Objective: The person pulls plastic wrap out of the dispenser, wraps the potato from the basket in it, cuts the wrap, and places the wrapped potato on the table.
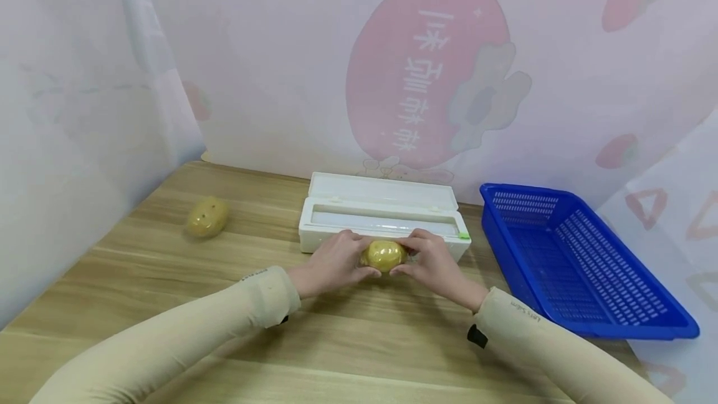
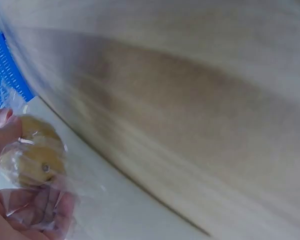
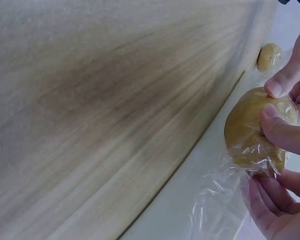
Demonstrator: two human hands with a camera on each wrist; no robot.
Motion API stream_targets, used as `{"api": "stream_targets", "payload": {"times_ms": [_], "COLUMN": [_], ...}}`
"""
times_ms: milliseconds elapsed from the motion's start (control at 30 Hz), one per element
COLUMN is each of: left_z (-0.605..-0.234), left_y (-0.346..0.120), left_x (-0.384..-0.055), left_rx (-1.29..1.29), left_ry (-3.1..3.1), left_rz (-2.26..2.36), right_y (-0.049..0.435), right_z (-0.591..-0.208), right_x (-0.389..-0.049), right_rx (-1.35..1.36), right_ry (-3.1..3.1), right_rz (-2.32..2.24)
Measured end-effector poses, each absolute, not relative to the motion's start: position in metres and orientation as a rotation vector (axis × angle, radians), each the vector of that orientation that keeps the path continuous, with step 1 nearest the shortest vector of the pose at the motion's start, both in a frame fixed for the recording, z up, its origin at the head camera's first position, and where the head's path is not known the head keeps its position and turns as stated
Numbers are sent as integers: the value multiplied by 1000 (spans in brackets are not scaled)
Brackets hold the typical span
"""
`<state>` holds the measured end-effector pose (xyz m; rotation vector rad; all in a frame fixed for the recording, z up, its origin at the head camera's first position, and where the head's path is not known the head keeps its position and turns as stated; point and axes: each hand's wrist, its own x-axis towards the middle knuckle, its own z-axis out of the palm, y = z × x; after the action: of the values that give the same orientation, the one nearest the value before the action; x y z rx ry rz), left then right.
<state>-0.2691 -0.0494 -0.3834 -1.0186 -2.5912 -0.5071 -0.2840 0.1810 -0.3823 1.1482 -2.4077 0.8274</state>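
Note:
In the head view, a potato (image 1: 384, 255) with a glossy layer of clear plastic film is held up between both hands, in front of a white cling film box. My left hand (image 1: 338, 259) grips its left side, fingers above and thumb toward me. On the other side my right hand (image 1: 430, 267) pinches it likewise. Loose film (image 3: 215, 202) hangs off the potato (image 3: 252, 127) in the right wrist view, and crinkled film also covers the left hand's fingers in the left wrist view. The cling film box (image 1: 387, 224) has its lid raised, with a roll inside.
Another potato (image 1: 207, 217), with a shiny surface, lies on the left of the wooden table (image 1: 252, 341). A blue plastic basket (image 1: 603, 329) stands at the right, close to the box. Printed sheeting (image 1: 269, 80) hangs behind the table and at its sides.

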Motion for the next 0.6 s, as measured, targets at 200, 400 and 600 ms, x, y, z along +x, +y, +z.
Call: {"api": "stream_targets", "payload": {"times_ms": [200,400,600], "left_z": [-377,-373,-373], "left_y": [-48,-46,-48], "left_x": [-269,-264,-263], "left_rx": [-944,-967,-983], "left_ry": [-2684,-2592,-2568], "left_rz": [-516,-356,-321], "right_y": [179,181,181], "right_z": [-384,-385,-382], "right_x": [-282,-283,-285], "right_rx": [1116,1111,1103], "right_ry": [-2468,-2463,-2490], "right_rz": [826,783,817]}}
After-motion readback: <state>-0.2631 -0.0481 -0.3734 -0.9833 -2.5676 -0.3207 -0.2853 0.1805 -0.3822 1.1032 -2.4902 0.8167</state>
